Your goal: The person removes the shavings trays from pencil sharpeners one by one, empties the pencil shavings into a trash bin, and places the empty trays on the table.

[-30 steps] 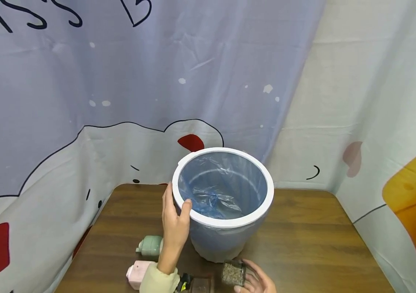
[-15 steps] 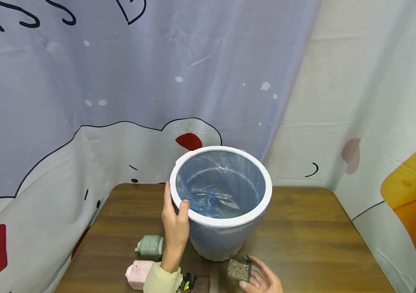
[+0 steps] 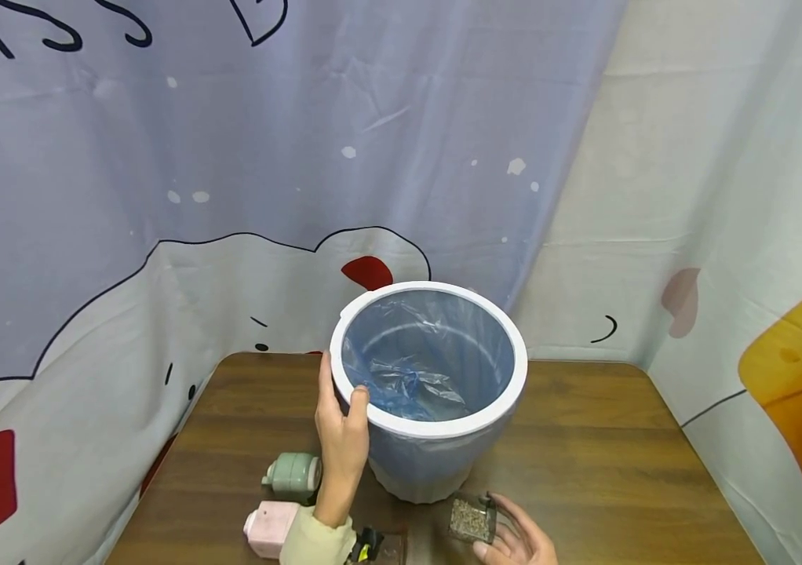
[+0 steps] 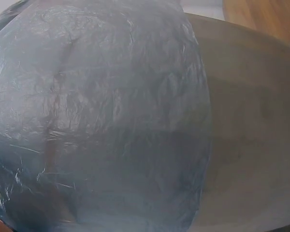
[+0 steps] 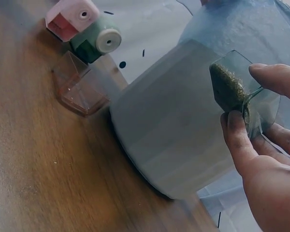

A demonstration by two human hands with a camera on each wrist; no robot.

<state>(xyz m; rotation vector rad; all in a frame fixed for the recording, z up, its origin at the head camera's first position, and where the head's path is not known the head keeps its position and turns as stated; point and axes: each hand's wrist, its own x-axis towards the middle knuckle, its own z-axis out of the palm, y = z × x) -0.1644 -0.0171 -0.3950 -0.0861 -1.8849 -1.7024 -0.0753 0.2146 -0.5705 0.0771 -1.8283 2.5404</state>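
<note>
A white-rimmed trash can (image 3: 429, 429), lined with a blue plastic bag (image 3: 408, 384), stands on the wooden table. My left hand (image 3: 343, 443) rests against its left side, fingers straight along the outside and thumb at the rim. The left wrist view shows the bag (image 4: 111, 106) folded over the can's wall (image 4: 256, 121). In my right hand (image 3: 517, 537) I pinch a smoky clear shavings drawer (image 3: 472, 519), held low in front of the can. Pencil shavings lie inside this drawer (image 5: 229, 87), which is tilted in the right wrist view.
A green pencil sharpener (image 3: 293, 472) and a pink pencil sharpener (image 3: 271, 527) lie left of my left forearm. Near them is a reddish clear drawer (image 5: 79, 87). Printed curtains (image 3: 231, 157) hang behind the table (image 3: 620, 463).
My right hand has shifted a little to the right with the shavings drawer. The left hand has stayed on the trash can, with barely any movement.
</note>
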